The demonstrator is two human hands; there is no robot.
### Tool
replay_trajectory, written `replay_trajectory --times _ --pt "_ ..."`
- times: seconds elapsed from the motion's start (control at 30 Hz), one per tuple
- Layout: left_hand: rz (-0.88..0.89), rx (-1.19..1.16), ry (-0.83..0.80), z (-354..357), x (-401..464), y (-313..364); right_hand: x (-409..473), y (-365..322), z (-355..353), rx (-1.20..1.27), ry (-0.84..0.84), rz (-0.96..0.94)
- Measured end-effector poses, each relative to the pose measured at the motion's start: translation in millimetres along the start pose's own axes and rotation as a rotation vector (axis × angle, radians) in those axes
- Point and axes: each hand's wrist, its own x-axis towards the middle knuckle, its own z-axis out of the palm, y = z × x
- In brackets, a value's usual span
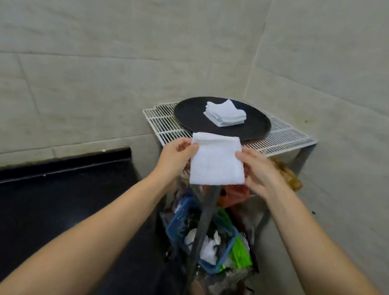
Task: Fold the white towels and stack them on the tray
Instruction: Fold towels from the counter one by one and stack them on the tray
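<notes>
A folded white towel (217,161) hangs in the air in front of the rack, held between both hands. My left hand (175,156) pinches its upper left edge. My right hand (257,171) grips its right side with thumb on the front. Beyond it a round black tray (189,116) lies on a white wire rack top (286,139). On the tray sits a small stack of folded white towels (225,113).
The rack stands in a corner of beige walls. Under its top are a blue basket (181,221) with crumpled white and green items, a red bag (234,194) and a brownish bundle (286,173). A black counter (44,203) lies to the left.
</notes>
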Motion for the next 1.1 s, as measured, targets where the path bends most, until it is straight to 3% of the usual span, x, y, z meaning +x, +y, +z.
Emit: replay_trajectory --times 0.1,0.3,0.53,0.67,0.83,1.0,1.1 --pt "0.05 0.004 0.07 37 69 13 87 -39 -22 -0.169 -0.023 -0.161" --pt "-0.017 0.105 0.355 100 216 25 246 -106 -42 -0.49 -0.066 -0.301" --pt "-0.102 0.461 0.527 107 298 -7 348 -103 -33 -0.763 -0.156 -0.311" --pt "-0.134 0.624 0.499 105 298 -29 364 -87 -40 -0.86 -0.184 -0.285" --pt "-0.136 0.616 0.491 105 295 -29 364 -88 -43 -0.861 -0.182 -0.268" --pt "-0.094 0.513 0.523 73 261 -7 330 -104 -14 -0.971 -0.11 -0.545" --pt "-0.034 0.495 0.562 28 209 10 283 -97 36 -0.99 -0.229 -0.678"
